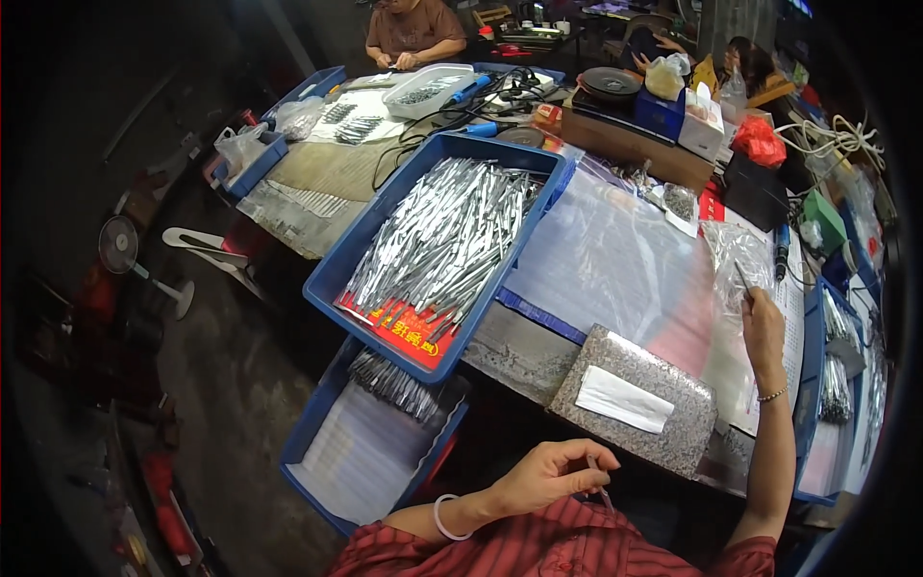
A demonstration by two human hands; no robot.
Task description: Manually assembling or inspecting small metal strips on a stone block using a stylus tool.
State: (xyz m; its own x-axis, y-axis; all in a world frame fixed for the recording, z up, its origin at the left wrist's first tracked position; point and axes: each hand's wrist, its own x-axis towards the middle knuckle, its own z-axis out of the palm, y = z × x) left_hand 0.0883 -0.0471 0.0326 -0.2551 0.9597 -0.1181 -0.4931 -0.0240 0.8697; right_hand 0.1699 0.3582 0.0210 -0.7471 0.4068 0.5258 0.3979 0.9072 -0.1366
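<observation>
A red striped shirt (567,539) is showing nearest; above it the left hand (538,481) is pinching a slender piece (600,484). Over the desk (524,348), the right hand's (764,332) grip is holding a thin strip (744,277). Metal strips (437,236) are heaping in the upper blue tray (492,288), fewer lying in the lower tray (324,402); plenty is seemingly remaining, though which are finished isn't showing.

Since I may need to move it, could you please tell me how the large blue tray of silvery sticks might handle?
The blue tray is probably heavy, being heaped with metallic-looking silvery sticks. They may slide if it tilts, as they lie loose. Its near end seems to overhang the table, so pressing there could tip it.
</observation>
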